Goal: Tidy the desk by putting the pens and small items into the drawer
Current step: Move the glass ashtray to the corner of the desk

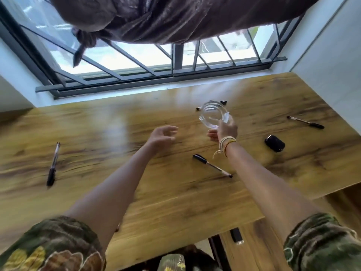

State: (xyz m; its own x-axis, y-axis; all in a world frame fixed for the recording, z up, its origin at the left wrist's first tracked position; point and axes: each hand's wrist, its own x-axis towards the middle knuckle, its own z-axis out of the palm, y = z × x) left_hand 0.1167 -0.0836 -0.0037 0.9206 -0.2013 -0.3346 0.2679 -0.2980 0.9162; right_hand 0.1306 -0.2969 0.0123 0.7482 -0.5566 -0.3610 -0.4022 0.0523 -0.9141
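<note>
The person's right hand (226,131) grips a clear glass dish (213,116) lifted above the desk (136,192), the left hand (163,136) open and empty, so carrying it to the near-right drawer (254,243) seems next.

The desk (175,192) was yellow-brown wood with dark streaky grain. The dish (213,117) was clear glass. The pens (212,165) had clear barrels and black caps, and the case (274,143) was glossy black. The sleeves (320,245) bore a mottled green and brown print, with yellow and rust patches on the left one. The wristbands (226,142) were cream and yellow cord. The curtain (175,18) was dull brown, the window frame (177,59) dark grey, the walls (332,55) white.
</note>
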